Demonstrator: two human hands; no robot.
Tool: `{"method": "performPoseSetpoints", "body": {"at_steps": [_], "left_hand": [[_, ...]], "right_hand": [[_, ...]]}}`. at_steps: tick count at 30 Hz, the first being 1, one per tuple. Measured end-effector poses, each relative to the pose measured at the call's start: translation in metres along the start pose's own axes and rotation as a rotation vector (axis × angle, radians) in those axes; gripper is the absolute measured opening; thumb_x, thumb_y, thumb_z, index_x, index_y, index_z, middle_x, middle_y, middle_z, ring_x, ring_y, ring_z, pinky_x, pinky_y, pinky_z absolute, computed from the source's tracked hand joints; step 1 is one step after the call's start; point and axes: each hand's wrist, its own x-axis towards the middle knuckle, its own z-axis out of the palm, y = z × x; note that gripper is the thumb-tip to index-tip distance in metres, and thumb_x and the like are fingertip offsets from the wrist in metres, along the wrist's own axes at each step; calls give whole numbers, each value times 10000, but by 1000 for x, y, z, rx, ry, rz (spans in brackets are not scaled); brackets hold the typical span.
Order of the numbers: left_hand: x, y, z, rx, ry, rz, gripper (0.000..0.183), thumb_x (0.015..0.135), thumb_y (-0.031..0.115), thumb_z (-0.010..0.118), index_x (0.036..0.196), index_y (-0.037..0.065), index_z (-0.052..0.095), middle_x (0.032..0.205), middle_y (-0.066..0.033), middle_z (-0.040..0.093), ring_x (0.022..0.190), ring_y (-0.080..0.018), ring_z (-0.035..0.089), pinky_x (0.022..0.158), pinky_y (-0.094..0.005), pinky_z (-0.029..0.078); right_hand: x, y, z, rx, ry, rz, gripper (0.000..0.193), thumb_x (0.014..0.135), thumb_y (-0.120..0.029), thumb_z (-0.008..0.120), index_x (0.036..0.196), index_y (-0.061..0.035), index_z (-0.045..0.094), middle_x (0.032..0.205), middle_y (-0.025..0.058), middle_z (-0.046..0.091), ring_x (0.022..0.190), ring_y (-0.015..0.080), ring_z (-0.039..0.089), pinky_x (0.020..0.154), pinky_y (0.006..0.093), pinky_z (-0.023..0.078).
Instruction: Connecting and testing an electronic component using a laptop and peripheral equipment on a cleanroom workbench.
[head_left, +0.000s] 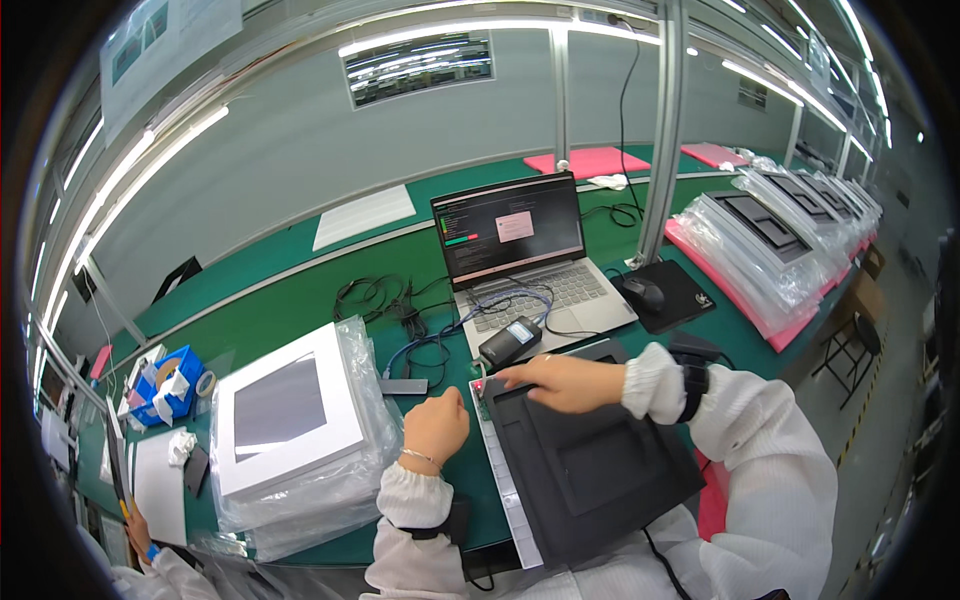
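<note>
A black foam panel (pixel 590 460) with a stepped recess lies in front of me, over a white-edged flat unit (pixel 507 490) that shows along its left side. My right hand (pixel 570 383) is over the panel's far-left corner, fingers stretched toward the edge, where a small red light glows. To the left of the panel, my left hand (pixel 437 428) is curled into a fist above the green tabletop; what it holds, if anything, is hidden. Just beyond the panel sit a black handheld box (pixel 510 342) with a small screen and a grey adapter (pixel 404 387) with cables.
A laptop (pixel 540 290) stands open at the back, its mouse (pixel 643 293) on a black pad. On the left, a white framed screen (pixel 285 410) rests on plastic wrap near a blue bin (pixel 170 385). Wrapped panels (pixel 750 240) fill the right. Another person's hand (pixel 137 530) shows lower left.
</note>
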Motion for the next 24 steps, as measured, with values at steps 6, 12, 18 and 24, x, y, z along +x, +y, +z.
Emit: {"method": "performPoseSetpoints", "body": {"at_steps": [6,12,18,24], "left_hand": [[-25,11,4,30,40,67,133,794,161,534,908,107,578,665,-162,636,630,-375,628,599,-499,499],[-29,20,9,65,52,127,166,795,152,546,944,88,583,643,-158,630,567,-352,622,534,-468,498],[-32,25,21,175,67,222,190,804,178,572,965,80,594,596,-119,616,496,-300,610,457,-408,480],[-32,24,23,222,54,210,252,804,192,580,1019,62,592,587,-100,618,477,-279,609,435,-390,474]], "right_hand": [[27,-3,47,-333,-16,-19,606,801,-29,522,1387,-86,378,1203,158,578,1066,323,549,876,413,427],[32,-3,62,-463,51,-34,584,816,-59,527,1385,-104,403,1176,143,589,1060,279,560,882,400,407],[39,-15,56,-509,11,-22,603,785,-85,567,1372,-94,428,1124,146,611,1052,269,569,868,384,406],[43,-6,64,-514,-2,-29,621,773,-114,615,1364,-74,426,1154,195,599,1069,276,573,871,362,397]]}}
